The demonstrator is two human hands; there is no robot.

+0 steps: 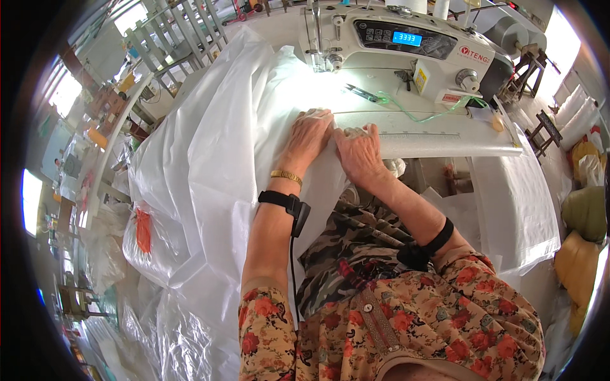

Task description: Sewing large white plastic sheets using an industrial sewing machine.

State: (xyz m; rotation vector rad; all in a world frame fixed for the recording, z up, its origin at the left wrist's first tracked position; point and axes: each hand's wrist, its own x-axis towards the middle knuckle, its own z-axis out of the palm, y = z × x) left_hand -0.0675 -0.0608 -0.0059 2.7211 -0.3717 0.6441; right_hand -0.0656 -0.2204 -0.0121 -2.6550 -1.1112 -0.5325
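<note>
A large sheet of thin white, slightly shiny material (pixel 216 171) lies over the left of the sewing table and hangs down beside my lap. My left hand (pixel 307 138) rests at its right edge, fingers bent and closed on the material. Close beside it, my right hand (pixel 359 151) has its fingers curled in at the same edge, thumb side toward the left hand. Just beyond both hands is the sewing machine (pixel 406 44), its lamp lighting the spot below the needle. Glare there hides the needle and presser foot.
Thread snips (pixel 362 93) lie on the machine bed, near a loose green cord (pixel 419 118). A stack of white sheets (pixel 518 203) hangs at the right. Clear plastic bags (pixel 184 330) lie low on the left, and a grey metal rack (pixel 171 44) stands behind.
</note>
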